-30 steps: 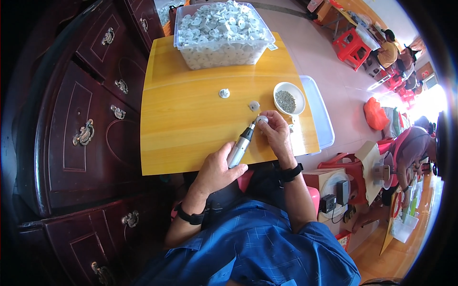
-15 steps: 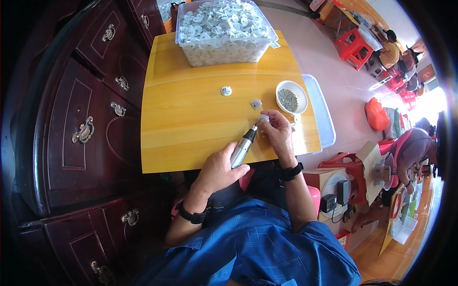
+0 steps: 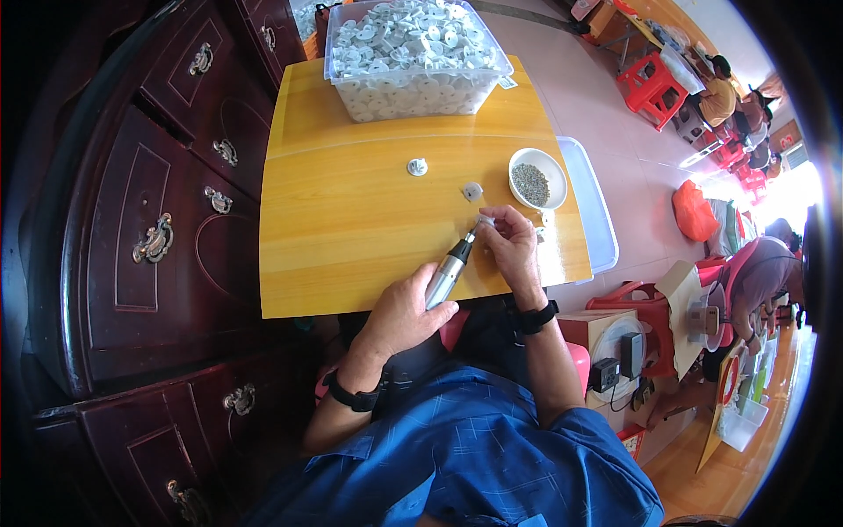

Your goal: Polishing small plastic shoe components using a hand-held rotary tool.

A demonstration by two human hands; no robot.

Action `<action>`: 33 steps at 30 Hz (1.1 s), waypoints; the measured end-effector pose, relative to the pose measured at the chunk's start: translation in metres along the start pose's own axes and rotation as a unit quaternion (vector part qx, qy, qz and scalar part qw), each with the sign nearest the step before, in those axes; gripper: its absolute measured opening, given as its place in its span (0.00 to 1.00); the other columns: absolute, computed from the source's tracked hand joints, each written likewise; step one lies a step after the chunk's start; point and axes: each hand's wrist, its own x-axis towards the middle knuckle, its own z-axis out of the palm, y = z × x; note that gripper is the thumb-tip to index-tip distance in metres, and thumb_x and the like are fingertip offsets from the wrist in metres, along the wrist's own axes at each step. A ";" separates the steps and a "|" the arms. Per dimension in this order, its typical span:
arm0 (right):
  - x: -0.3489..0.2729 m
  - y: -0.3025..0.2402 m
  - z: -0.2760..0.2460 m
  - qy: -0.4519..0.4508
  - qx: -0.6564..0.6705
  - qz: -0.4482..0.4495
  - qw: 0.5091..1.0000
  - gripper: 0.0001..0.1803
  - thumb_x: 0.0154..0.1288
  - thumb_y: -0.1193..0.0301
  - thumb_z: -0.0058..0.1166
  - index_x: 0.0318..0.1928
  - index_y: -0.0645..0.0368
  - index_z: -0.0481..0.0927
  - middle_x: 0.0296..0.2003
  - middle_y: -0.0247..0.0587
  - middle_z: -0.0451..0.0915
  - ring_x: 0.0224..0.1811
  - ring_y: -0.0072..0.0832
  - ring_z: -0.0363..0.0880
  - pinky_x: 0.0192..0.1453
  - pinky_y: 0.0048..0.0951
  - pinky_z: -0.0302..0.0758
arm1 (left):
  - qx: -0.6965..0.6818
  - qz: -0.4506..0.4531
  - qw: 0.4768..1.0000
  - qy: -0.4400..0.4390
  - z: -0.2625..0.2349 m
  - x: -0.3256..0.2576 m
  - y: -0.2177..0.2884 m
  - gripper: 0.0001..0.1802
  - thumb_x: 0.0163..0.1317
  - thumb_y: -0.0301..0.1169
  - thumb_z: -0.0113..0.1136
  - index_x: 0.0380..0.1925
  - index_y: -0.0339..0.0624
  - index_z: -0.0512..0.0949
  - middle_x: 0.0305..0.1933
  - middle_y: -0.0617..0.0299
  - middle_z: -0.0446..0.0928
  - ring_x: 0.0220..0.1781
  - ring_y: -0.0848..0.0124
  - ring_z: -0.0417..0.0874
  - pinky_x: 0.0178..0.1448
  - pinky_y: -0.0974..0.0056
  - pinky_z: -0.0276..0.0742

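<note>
My left hand (image 3: 404, 309) is wrapped around a silver and black electric screwdriver (image 3: 449, 274), its tip pointing up and to the right. At that tip, my right hand (image 3: 513, 241) pinches a small white plastic part (image 3: 486, 220) between thumb and fingers. The tip meets the part or is very close; the exact contact is too small to make out. Just beyond my right hand lies a loose white part (image 3: 472, 191), and another white round part (image 3: 417, 167) rests farther left. A white bowl (image 3: 558, 167) of small metal screws (image 3: 530, 184) stands to the right.
A clear plastic bin (image 3: 413, 98) heaped with white round parts takes up the table's far end. The yellow wooden table (image 3: 342, 228) has a dark cabinet (image 3: 132, 220) on its left. A translucent lid (image 3: 590, 206) sticks out at the right. Other people sit farther right.
My right hand and the white part have shifted very slightly. The screwdriver stays against or near the part, and my left hand has hardly moved.
</note>
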 end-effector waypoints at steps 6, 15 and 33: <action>-0.001 0.004 -0.003 0.004 -0.021 -0.040 0.999 0.09 0.59 0.80 0.63 0.41 0.64 0.83 0.30 0.31 0.82 0.31 0.14 0.78 0.37 0.18 0.76 | -0.031 0.012 0.999 -0.008 0.002 0.000 -0.006 0.27 0.59 0.33 0.65 0.55 0.32 0.72 0.28 0.52 0.78 0.22 0.65 0.80 0.32 0.61 0.77; 0.000 0.002 -0.009 -0.045 -0.043 -0.038 0.997 0.08 0.64 0.79 0.61 0.44 0.62 0.81 0.36 0.29 0.84 0.37 0.13 0.80 0.40 0.16 0.76 | -0.053 -0.039 0.997 -0.047 -0.004 0.001 0.002 0.27 0.57 0.35 0.66 0.52 0.29 0.71 0.36 0.37 0.79 0.39 0.43 0.83 0.43 0.51 0.77; -0.012 -0.029 -0.017 0.075 -0.427 -0.234 0.870 0.07 0.58 0.75 0.61 0.39 0.54 0.84 0.36 0.43 0.78 0.35 0.42 0.81 0.37 0.39 0.78 | -0.044 -0.038 0.998 -0.007 -0.008 -0.001 0.009 0.31 0.54 0.35 0.69 0.57 0.33 0.73 0.43 0.48 0.81 0.45 0.57 0.83 0.54 0.57 0.77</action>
